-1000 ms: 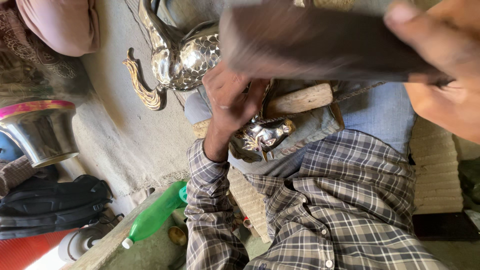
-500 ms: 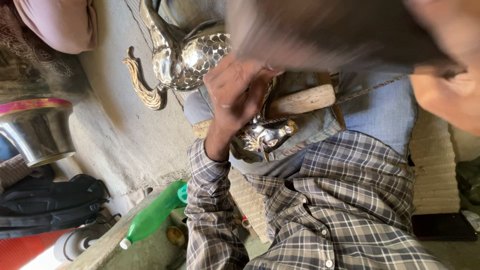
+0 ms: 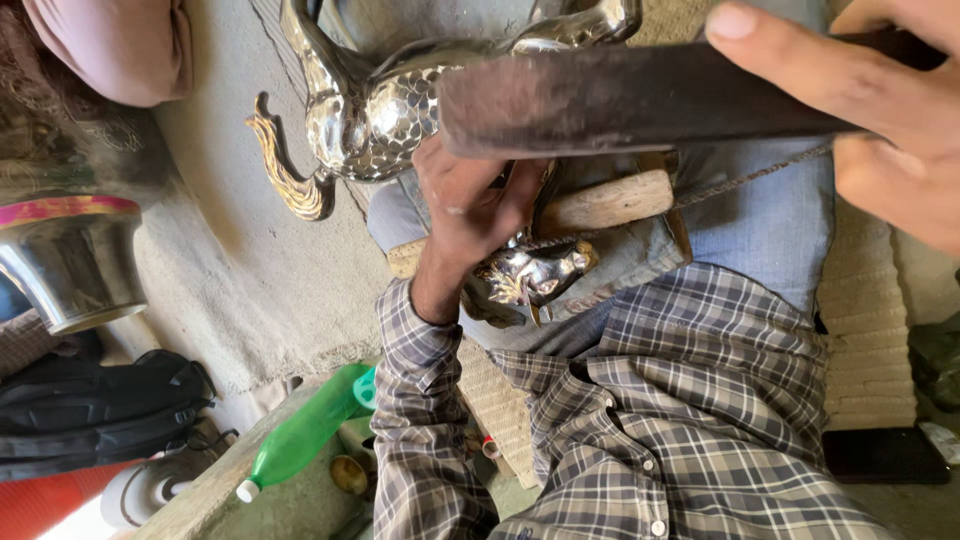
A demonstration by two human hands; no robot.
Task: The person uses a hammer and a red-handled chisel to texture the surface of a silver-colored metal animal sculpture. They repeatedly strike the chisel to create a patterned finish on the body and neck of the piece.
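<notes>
The right hand (image 3: 880, 110) is closed around a dark, flat bar-like tool (image 3: 620, 100), thumb on top, fingers wrapped behind; the hand is very close to the camera and partly cut off by the top and right edges. The tool's long axis runs left to right across the upper frame, its blunt free end pointing left and hanging just above the left hand (image 3: 470, 200).

The left hand is clamped down on a small shiny metal piece (image 3: 535, 275) that rests on the lap, against a pale wooden block (image 3: 605, 205) lying roughly parallel to the tool. The piece sits directly below the tool's free end, near the left hand and well apart from the right, so the left hand is the closer one by far. The fingers cover much of the piece and its full shape is hard to make out.

Farther off, beyond the left hand, stands a larger hammered silver vessel (image 3: 385, 120) with a curved golden spout (image 3: 285, 170); its top is cut off. At the left edge sits a polished metal pot (image 3: 65, 260), and low down a green plastic bottle (image 3: 300, 435) lies on the floor near a dark bag (image 3: 95, 410). The checked shirt (image 3: 650, 420) fills the near foreground.
</notes>
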